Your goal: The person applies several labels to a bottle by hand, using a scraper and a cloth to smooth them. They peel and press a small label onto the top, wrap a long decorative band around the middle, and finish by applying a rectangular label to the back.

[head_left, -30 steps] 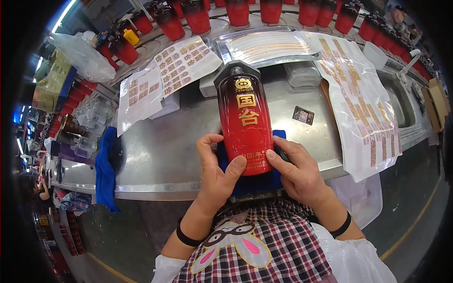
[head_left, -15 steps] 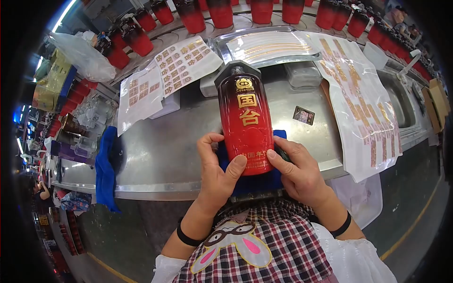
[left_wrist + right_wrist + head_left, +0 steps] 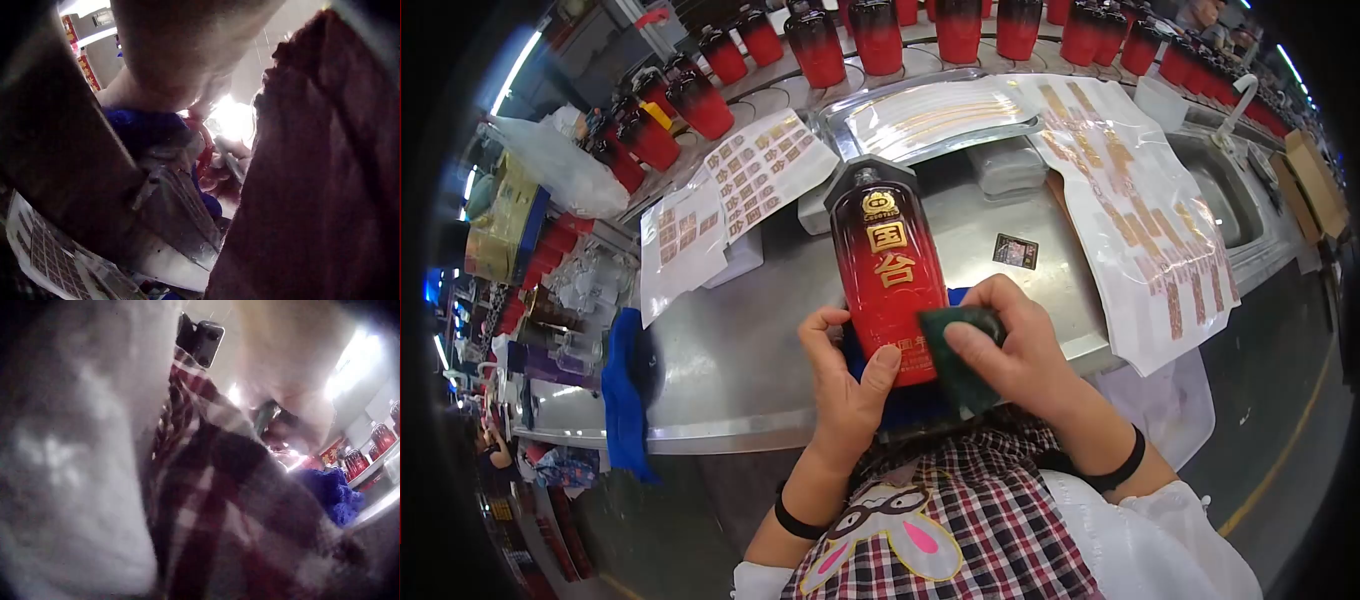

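A red bottle fading to black at its neck, with gold characters down its front, leans away over a blue cloth in the head view. My left hand grips its lower left side, thumb on the front near the base. A dark green scouring pad is pinched in my right hand, thumb on top. The pad overlaps the bottle's lower right edge and covers part of the small gold lettering there. Both wrist views are mostly blocked by forearm and clothing; the left one shows a bit of blue cloth.
Sheets of gold stickers lie at the back left, and long strip sheets at the right. A small dark card rests on the metal table. Another blue cloth hangs over the front edge. More bottles stand behind; a sink is at right.
My right hand has come off the bottle's side and turned, bringing the green pad into view over its lower right. My left hand keeps its grip. The head view has shifted; the back bottles moved right earlier.
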Demonstrator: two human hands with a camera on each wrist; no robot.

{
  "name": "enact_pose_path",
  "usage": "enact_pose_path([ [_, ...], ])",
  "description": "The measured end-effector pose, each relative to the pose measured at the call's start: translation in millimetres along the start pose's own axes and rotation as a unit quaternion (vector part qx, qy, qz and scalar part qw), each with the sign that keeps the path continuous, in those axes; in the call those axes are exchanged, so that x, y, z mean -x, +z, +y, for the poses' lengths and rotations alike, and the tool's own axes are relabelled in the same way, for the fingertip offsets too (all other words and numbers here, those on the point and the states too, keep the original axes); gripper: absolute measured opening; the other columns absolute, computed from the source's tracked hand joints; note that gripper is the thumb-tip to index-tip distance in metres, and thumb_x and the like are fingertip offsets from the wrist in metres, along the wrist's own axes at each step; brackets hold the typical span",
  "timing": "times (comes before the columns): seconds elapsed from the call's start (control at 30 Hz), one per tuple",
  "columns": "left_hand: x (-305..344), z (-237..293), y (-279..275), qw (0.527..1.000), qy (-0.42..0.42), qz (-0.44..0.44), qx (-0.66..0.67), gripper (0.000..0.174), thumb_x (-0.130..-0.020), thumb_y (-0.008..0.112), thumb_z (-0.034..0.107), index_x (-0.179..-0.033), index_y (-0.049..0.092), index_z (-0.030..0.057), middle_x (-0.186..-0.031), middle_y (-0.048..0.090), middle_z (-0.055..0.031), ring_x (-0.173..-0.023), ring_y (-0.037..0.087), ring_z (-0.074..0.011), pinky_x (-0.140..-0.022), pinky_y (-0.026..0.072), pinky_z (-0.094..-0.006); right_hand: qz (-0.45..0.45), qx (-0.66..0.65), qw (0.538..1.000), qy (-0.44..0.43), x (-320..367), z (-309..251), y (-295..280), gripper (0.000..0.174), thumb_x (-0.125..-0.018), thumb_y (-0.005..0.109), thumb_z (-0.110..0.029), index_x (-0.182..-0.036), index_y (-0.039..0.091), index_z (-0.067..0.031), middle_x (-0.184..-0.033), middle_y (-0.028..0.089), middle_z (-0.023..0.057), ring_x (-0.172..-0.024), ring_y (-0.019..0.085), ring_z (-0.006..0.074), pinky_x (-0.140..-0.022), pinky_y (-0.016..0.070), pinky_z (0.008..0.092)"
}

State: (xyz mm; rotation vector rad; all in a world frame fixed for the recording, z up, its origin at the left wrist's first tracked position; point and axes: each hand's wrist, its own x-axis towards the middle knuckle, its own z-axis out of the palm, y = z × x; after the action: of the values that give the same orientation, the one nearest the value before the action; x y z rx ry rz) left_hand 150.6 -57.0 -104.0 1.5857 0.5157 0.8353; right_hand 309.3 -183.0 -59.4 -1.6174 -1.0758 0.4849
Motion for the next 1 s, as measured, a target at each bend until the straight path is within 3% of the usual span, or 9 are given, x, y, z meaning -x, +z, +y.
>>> enact_pose_path([
  [0.1,-2.1,1.3,2.6,1.000,0.005,0.001,0.008,0.059,-0.091,0.069,0.032,-0.127,0.031,0.0043,-0.117,0.044,-0.0114,-0.109,0.043,-0.0177,-0.100,0.0345,-0.0339,0.103,-0.005,0.993,0.059,5.6,21.8,-4.0,0.023,-0.089,0.069,-0.017,-0.099,0.057,-0.0013,-0.077,0.064,0.0097,-0.069,0.062,0.0136,-0.063,0.0502,0.0305],
  [0.13,0.5,1.6,2.3,1.000,-0.001,0.001,0.010,0.059,-0.091,0.069,0.032,-0.127,0.031,0.0041,-0.117,0.044,-0.0112,-0.109,0.043,-0.0175,-0.100,0.0343,-0.0336,0.098,-0.130,0.985,0.058,9.4,18.8,1.2,0.022,-0.089,0.069,-0.016,-0.101,0.057,-0.0016,-0.078,0.063,0.0068,-0.070,0.059,0.0090,-0.063,0.0497,0.0285],
  [0.17,2.8,0.8,1.5,1.000,0.000,0.001,0.005,0.059,-0.092,0.069,0.032,-0.127,0.031,0.0039,-0.117,0.044,-0.0111,-0.109,0.043,-0.0175,-0.100,0.0339,-0.0334,0.069,-0.167,0.983,0.032,12.0,13.2,4.1,0.023,-0.089,0.070,-0.017,-0.101,0.058,-0.0010,-0.079,0.064,0.0067,-0.070,0.058,0.0095,-0.064,0.0499,0.0287],
  [0.23,0.4,0.4,0.0,1.000,0.010,-0.001,-0.004,0.059,-0.093,0.067,0.033,-0.128,0.031,0.0035,-0.118,0.044,-0.0109,-0.109,0.043,-0.0173,-0.100,0.0333,-0.0329,0.020,-0.092,0.995,0.037,10.1,4.8,4.7,0.024,-0.089,0.071,-0.017,-0.102,0.059,-0.0010,-0.079,0.064,0.0065,-0.071,0.058,0.0096,-0.066,0.0497,0.0275],
  [0.3,-1.8,3.5,-4.4,0.998,-0.004,-0.015,0.064,0.057,-0.094,0.066,0.032,-0.129,0.031,0.0035,-0.119,0.044,-0.0109,-0.110,0.042,-0.0173,-0.101,0.0322,-0.0328,0.114,-0.010,0.993,0.029,9.4,20.2,4.6,0.025,-0.088,0.072,-0.017,-0.102,0.060,-0.0007,-0.078,0.063,0.0060,-0.073,0.059,0.0095,-0.068,0.0493,0.0263],
  [0.33,-1.8,3.6,-5.7,0.995,-0.012,-0.014,0.100,0.056,-0.095,0.065,0.032,-0.129,0.031,0.0035,-0.119,0.044,-0.0109,-0.111,0.042,-0.0173,-0.101,0.0317,-0.0327,0.104,-0.060,0.990,0.080,11.8,21.3,2.1,0.025,-0.088,0.072,-0.016,-0.104,0.060,-0.0012,-0.081,0.064,0.0049,-0.076,0.059,0.0091,-0.070,0.0493,0.0258],
  [0.43,-0.1,-0.6,-2.2,0.998,-0.012,-0.009,0.059,0.053,-0.096,0.064,0.031,-0.129,0.032,0.0033,-0.121,0.045,-0.0111,-0.112,0.042,-0.0174,-0.103,0.0307,-0.0333,0.009,-0.198,0.979,0.047,16.2,6.0,5.1,0.024,-0.090,0.071,-0.016,-0.106,0.061,-0.0018,-0.086,0.065,0.0038,-0.078,0.059,0.0088,-0.071,0.0503,0.0263],
  [1.0,-1.1,-1.2,-4.1,0.997,-0.019,-0.031,0.070,0.063,-0.090,0.072,0.030,-0.130,0.029,0.0051,-0.123,0.043,-0.0128,-0.117,0.042,-0.0196,-0.106,0.0301,-0.0353,0.002,-0.164,0.985,0.051,14.1,15.4,8.5,0.027,-0.092,0.069,-0.017,-0.111,0.060,-0.0003,-0.091,0.068,0.0057,-0.081,0.062,0.0089,-0.073,0.0516,0.0246],
])
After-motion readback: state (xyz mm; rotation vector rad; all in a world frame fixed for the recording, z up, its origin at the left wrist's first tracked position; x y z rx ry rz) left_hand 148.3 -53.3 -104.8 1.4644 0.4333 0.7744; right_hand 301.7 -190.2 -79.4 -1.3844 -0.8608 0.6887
